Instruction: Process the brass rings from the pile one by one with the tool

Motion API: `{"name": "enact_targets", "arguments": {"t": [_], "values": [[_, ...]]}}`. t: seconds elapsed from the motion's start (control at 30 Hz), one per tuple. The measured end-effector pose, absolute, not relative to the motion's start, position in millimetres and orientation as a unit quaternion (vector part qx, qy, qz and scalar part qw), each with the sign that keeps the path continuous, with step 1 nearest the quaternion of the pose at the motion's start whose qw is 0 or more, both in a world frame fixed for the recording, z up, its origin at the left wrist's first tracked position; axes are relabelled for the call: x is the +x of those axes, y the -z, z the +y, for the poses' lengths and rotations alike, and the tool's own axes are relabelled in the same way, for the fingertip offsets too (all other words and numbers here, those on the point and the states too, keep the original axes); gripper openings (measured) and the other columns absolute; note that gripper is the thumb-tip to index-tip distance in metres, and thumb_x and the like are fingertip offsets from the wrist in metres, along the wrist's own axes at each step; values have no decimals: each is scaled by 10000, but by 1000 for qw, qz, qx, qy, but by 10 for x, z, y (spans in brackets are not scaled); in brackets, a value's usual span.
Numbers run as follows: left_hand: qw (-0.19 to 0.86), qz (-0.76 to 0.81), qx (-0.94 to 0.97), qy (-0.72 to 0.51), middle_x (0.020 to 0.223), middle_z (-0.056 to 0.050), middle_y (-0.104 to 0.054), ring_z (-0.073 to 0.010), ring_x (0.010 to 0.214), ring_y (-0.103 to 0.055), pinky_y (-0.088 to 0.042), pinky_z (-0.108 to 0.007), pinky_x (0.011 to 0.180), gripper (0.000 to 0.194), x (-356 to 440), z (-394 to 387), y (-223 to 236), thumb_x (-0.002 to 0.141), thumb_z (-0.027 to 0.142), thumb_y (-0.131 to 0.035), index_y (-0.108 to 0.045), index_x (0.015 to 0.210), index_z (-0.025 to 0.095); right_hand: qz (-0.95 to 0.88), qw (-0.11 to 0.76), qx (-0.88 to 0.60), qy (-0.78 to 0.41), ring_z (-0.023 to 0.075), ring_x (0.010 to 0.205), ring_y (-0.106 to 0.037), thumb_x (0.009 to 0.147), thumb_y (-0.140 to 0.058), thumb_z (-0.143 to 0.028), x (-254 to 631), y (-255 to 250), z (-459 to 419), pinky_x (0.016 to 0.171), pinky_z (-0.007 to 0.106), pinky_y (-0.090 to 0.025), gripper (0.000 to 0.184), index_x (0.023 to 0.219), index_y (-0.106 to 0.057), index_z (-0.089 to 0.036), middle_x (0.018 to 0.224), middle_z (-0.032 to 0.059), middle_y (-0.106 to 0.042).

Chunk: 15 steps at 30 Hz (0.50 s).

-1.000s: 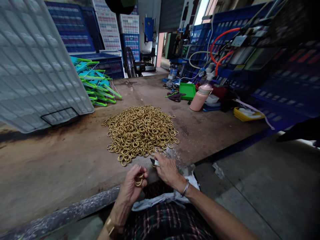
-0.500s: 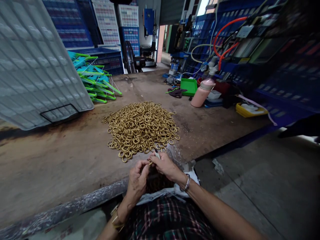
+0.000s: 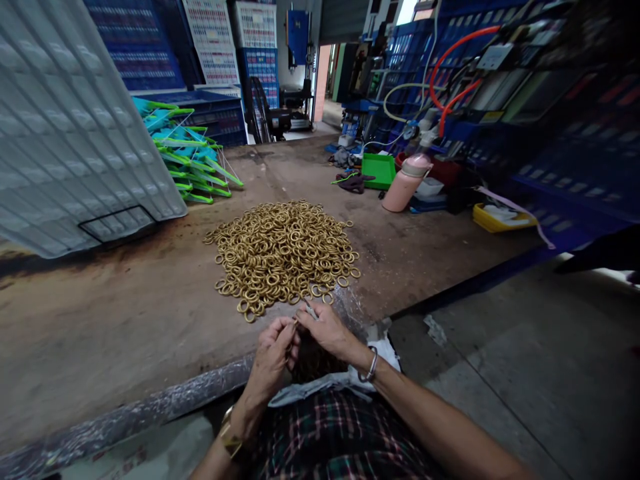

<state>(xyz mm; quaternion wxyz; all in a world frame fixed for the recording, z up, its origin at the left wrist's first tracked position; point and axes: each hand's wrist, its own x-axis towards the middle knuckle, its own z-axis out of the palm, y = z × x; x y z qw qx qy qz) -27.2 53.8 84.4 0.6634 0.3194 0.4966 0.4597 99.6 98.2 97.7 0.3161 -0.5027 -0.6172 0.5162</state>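
Observation:
A pile of brass-coloured rings (image 3: 287,250) lies on the worktable in front of me. My left hand (image 3: 274,350) is closed at the table's near edge, pinching one ring (image 3: 295,324) that my fingers mostly cover. Right beside it, my right hand (image 3: 327,330) is wrapped round a small slim tool (image 3: 311,309) with a pale grey body and a dark tip, perhaps a knife. The fingertips of both hands meet at the pinched ring. Below them, between the forearms, an open bag with a whitish rim (image 3: 320,387) holds dark contents I cannot make out.
A tall translucent ribbed bin (image 3: 95,127) stands at the left, next to green and turquoise plastic pieces (image 3: 197,160). Toward the back right are a green tray (image 3: 379,171), a pink bottle (image 3: 404,187) and a yellow tray (image 3: 500,219). Stacked crates (image 3: 213,47) line the back.
The left fingers have curled further round the ring and turned inward. The tool in my right hand has tilted lower, toward the left.

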Motion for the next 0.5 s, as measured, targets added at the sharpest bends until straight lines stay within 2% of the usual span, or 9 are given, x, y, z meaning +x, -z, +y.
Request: {"name": "enact_targets", "arguments": {"t": [0.1,0.17,0.3,0.4,0.5], "values": [[688,465,282,-481,585,61,-493,-35,400,-399,-253,-146,349,331,-272,528,-843,706,475,-622,-489,748,175,-638,306,-508,-491,99,558,-428,829,-397,-252,1012,-957,979,545,205,-327,230,644,-504,-169,584,-32,-486],[692,460,263,-490,593,60,-504,-35,406,-408,-257,-144,351,337,-274,525,-845,692,466,-644,-477,752,179,-676,295,-523,-426,108,572,-443,842,-386,-237,1028,-933,964,562,214,-325,224,675,-520,-170,605,-19,-507],[679,468,258,-503,577,62,-507,-33,395,-394,-255,-144,343,374,-271,535,-859,660,486,-667,-471,741,178,-788,224,-491,-298,122,609,-454,787,-423,-134,1056,-870,894,581,229,-298,134,749,-541,-184,660,-6,-544],[670,482,258,-502,550,68,-497,-36,388,-389,-256,-145,342,404,-263,540,-878,638,514,-672,-469,748,182,-827,176,-470,-253,133,643,-476,746,-425,-77,1058,-836,841,592,238,-292,168,803,-543,-183,714,7,-573],[666,502,258,-488,537,74,-489,-36,384,-385,-262,-145,353,421,-262,537,-890,631,533,-668,-466,758,186,-840,153,-470,-223,145,689,-503,769,-413,-82,1049,-824,819,615,247,-301,187,868,-540,-178,769,21,-589]]}}
